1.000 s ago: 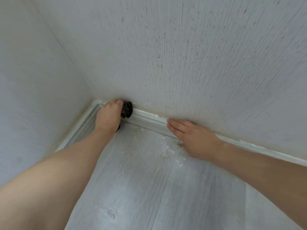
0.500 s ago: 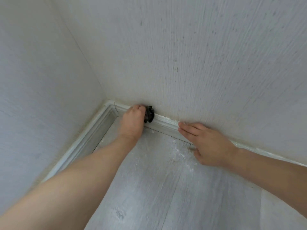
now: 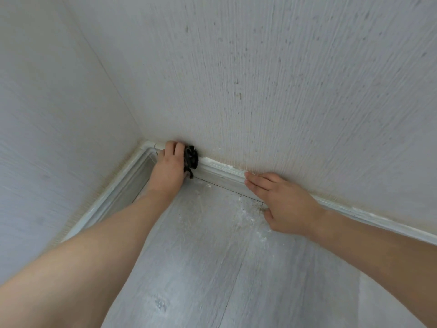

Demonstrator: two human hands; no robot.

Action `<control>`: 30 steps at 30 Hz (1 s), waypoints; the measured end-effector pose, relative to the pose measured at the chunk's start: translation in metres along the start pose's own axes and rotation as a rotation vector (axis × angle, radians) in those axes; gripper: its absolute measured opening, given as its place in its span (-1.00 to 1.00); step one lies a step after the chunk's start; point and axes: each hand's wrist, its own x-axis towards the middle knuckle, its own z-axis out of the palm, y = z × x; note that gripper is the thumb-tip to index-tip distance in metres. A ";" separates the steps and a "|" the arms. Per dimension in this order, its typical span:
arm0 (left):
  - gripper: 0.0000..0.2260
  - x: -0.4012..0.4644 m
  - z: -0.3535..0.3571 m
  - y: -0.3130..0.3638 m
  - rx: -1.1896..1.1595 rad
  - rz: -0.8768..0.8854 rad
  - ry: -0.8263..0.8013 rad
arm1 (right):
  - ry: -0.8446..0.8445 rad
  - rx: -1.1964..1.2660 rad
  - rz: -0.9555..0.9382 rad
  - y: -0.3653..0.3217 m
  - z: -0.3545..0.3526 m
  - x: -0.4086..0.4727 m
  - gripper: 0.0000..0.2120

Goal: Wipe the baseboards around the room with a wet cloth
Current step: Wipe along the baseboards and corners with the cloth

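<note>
A white baseboard (image 3: 220, 172) runs along the foot of the far wall and turns the corner onto the left wall. My left hand (image 3: 169, 170) grips a small dark cloth (image 3: 191, 158) and presses it against the baseboard close to the corner; most of the cloth is hidden under the fingers. My right hand (image 3: 282, 202) lies flat with straight fingers against the baseboard further right, its fingertips pointing towards the cloth.
Two textured white walls (image 3: 283, 91) meet in the corner at upper left. The grey wood-look floor (image 3: 212, 268) shows white dust and specks beside my right hand. The left wall's baseboard (image 3: 104, 204) runs back towards me.
My left hand has slid the cloth along the baseboard, out from the corner and back towards it. My right hand has stayed flat on the baseboard. The view has shifted.
</note>
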 end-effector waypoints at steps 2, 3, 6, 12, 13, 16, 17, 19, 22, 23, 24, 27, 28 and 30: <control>-0.54 0.000 -0.003 -0.001 -0.041 0.038 0.015 | -0.006 -0.001 0.002 0.000 -0.002 0.000 -0.27; -0.53 0.000 -0.004 -0.002 -0.057 0.051 0.023 | -0.015 0.001 0.003 0.000 -0.002 0.001 -0.27; -0.55 0.000 -0.004 -0.003 -0.072 0.079 0.077 | -0.027 0.018 0.014 -0.002 -0.003 0.002 -0.31; -0.59 -0.003 0.005 0.008 -0.098 0.074 0.132 | -0.003 0.026 0.036 0.000 0.002 0.000 -0.33; -0.62 -0.005 0.004 0.013 -0.105 0.102 0.125 | -0.001 0.024 0.036 0.000 0.002 0.000 -0.33; -0.65 -0.007 0.001 0.022 -0.104 0.212 0.095 | -0.020 0.029 0.036 -0.001 -0.002 0.002 -0.34; -0.63 -0.005 -0.001 0.021 -0.089 0.205 0.065 | -0.031 0.022 0.034 -0.002 -0.004 0.003 -0.35; -0.58 -0.003 -0.004 0.016 -0.066 0.154 0.014 | -0.047 0.013 0.036 -0.003 -0.005 0.004 -0.36; -0.61 -0.001 -0.004 0.007 -0.090 0.073 0.054 | -0.037 0.032 0.043 -0.003 -0.005 0.004 -0.36; -0.62 0.000 -0.003 0.007 -0.104 0.047 0.077 | -0.033 0.029 0.042 -0.003 -0.004 0.004 -0.36; -0.62 0.000 -0.001 0.009 -0.120 0.011 0.097 | -0.028 0.025 0.040 -0.003 -0.003 0.004 -0.36; -0.61 -0.005 0.003 0.032 -0.162 -0.138 0.138 | -0.020 0.026 0.049 -0.003 -0.003 0.004 -0.38; -0.62 -0.009 0.004 0.041 -0.166 -0.131 0.136 | -0.025 0.029 0.047 -0.003 -0.004 0.004 -0.39; -0.64 -0.018 0.003 0.057 -0.171 -0.020 0.096 | -0.048 0.027 0.036 -0.002 -0.005 0.004 -0.37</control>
